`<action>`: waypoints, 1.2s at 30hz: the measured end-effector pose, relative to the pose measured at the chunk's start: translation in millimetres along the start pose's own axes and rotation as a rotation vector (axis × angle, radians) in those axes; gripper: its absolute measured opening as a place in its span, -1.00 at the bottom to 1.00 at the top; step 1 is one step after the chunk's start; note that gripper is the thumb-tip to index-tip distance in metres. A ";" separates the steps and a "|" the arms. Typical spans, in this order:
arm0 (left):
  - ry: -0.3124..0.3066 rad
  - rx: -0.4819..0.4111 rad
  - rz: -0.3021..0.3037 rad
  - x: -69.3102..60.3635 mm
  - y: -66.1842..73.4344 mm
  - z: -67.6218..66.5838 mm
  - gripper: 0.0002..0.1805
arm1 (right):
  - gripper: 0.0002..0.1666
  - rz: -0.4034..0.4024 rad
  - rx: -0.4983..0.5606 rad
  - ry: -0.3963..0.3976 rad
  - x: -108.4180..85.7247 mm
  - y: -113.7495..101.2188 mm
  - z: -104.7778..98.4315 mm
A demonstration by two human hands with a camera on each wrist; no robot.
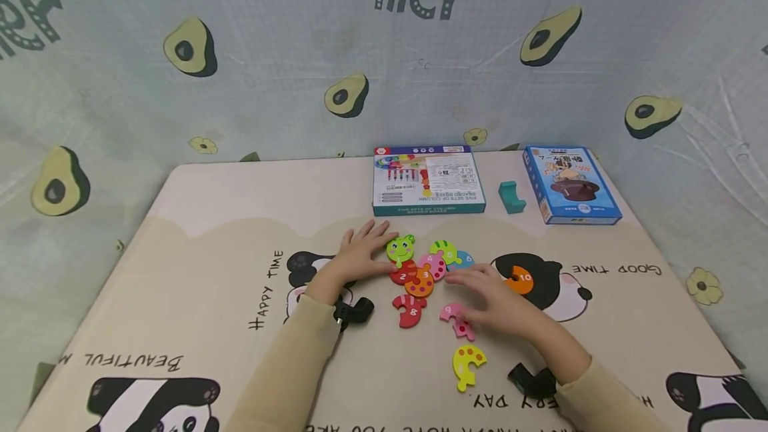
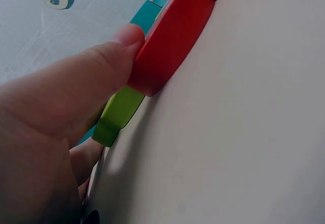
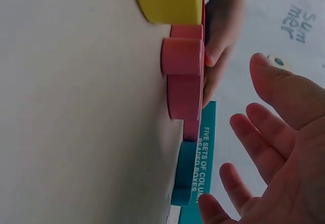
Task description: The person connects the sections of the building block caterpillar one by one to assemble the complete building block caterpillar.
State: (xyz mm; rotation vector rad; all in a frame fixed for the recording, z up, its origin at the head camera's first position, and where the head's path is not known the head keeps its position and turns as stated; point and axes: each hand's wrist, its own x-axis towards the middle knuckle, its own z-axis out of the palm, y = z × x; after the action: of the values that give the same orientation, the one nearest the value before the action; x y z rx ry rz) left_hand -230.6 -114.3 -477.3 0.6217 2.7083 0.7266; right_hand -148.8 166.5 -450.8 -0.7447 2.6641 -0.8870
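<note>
In the head view my left hand (image 1: 357, 260) lies beside the green smiling caterpillar head (image 1: 400, 249), fingers extended toward it. Its thumb (image 2: 101, 66) touches the edge of the red number 2 piece (image 2: 172, 36). Joined on from there are the orange 3 piece (image 1: 419, 283), a pink 4 piece (image 1: 435, 266), a green 5 piece (image 1: 443, 250) and a blue 6 piece (image 1: 461, 261). My right hand (image 1: 495, 300), fingers spread and holding nothing, hovers right of the chain, close to a loose pink piece (image 1: 459, 320). A loose red 8 piece (image 1: 410, 311) lies below the chain.
A yellow puzzle piece (image 1: 467, 367) lies nearer the front, and an orange 10 piece (image 1: 519, 280) sits to the right. Along the back are a flat teal-edged box (image 1: 428, 182), a teal block (image 1: 512, 197) and a blue box (image 1: 571, 185).
</note>
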 end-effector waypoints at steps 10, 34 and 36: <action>0.003 0.004 0.002 1.7 -2.0 0.0 -0.21 | -0.38 -0.003 -0.013 -0.086 -15.8 -3.0 2.1; 0.000 0.006 -0.003 1.0 -1.4 0.7 -0.21 | -0.50 -0.054 -0.014 -0.398 -32.3 -2.9 8.4; 0.002 0.003 0.000 0.9 -1.1 0.5 -0.21 | -0.53 -0.048 -0.009 -0.393 -31.7 -2.4 8.4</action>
State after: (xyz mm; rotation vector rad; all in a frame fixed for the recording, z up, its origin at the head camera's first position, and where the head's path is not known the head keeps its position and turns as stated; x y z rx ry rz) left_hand -231.5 -114.5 -478.4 0.6216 2.7111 0.7240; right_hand -118.1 177.7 -454.1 -0.8847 2.3139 -0.6592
